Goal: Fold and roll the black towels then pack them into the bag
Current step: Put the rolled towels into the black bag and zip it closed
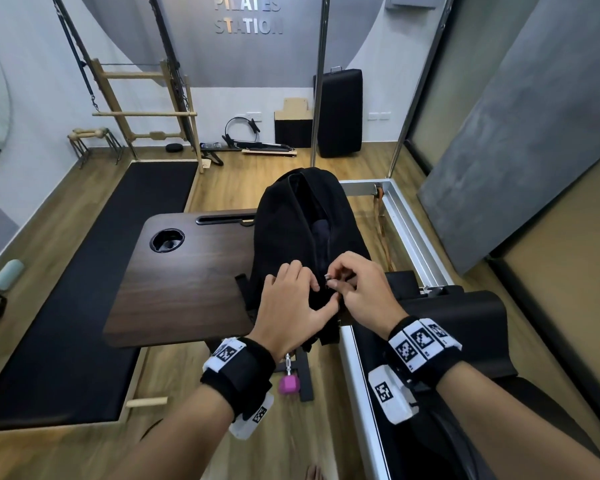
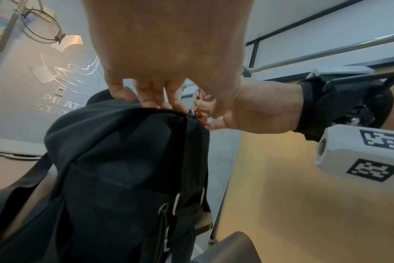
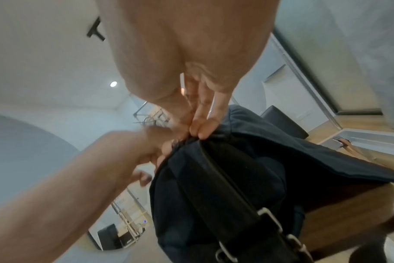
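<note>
A black bag (image 1: 284, 230) lies lengthwise on the right end of a dark wooden table (image 1: 187, 271), its top zip partly undone. Dark cloth (image 1: 320, 230) shows in the gap; I cannot tell if it is a towel. My left hand (image 1: 321, 294) holds the bag's near end, fingers on top and thumb at the side. My right hand (image 1: 331, 280) pinches the small metal zipper pull (image 1: 328, 278) at that same end. In the left wrist view the bag (image 2: 124, 160) hangs over the table edge with its strap buckles showing. In the right wrist view my fingertips (image 3: 200, 129) meet on the bag's seam (image 3: 236, 178).
The table has a round cup hole (image 1: 167, 240) and a slot at its far edge. A metal reformer frame (image 1: 409, 230) runs along the right. A pink dumbbell (image 1: 288, 382) sits on the floor under the table. A black mat platform (image 1: 101, 271) lies to the left.
</note>
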Demonstrator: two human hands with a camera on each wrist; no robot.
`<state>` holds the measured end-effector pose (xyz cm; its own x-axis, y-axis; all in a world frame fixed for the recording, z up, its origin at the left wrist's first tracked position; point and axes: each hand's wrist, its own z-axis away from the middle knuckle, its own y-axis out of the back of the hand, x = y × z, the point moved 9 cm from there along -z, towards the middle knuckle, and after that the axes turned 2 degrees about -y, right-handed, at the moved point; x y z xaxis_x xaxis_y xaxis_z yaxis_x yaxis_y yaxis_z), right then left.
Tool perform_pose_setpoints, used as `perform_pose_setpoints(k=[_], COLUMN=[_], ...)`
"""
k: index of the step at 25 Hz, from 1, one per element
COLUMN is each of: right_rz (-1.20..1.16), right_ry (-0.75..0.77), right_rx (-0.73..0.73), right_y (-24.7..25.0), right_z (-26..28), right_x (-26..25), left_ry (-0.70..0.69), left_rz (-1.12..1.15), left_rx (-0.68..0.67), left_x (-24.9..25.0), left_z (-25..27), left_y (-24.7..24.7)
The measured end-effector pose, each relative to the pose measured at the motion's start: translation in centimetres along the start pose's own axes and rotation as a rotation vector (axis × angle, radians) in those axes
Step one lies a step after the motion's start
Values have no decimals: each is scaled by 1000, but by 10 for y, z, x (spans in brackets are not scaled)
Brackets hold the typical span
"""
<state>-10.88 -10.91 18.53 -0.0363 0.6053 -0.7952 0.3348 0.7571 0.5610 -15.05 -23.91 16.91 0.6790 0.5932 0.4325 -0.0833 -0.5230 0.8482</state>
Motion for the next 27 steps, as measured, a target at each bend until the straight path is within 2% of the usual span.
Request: perform_pose_setpoints(k=[3, 8, 14, 22, 27], right_rz=[28, 142, 125, -5, -121], right_ry=[-17, 50, 20, -39, -123], right_rx=[-89, -156, -270, -160, -172], right_y=[4, -1, 4, 12, 11], right_z=[-10, -15, -17, -23, -33], right_x=[2, -9, -7, -7, -3], left_ry=[43, 135, 141, 164, 170], left_rz=[-32, 74, 92, 113, 125], left_rx=[-80, -86, -119, -149, -155], left_x=[-6, -15, -22, -19, -19], left_z=[-10, -11, -10, -12, -16], left_y=[-8, -14, -19, -20, -19])
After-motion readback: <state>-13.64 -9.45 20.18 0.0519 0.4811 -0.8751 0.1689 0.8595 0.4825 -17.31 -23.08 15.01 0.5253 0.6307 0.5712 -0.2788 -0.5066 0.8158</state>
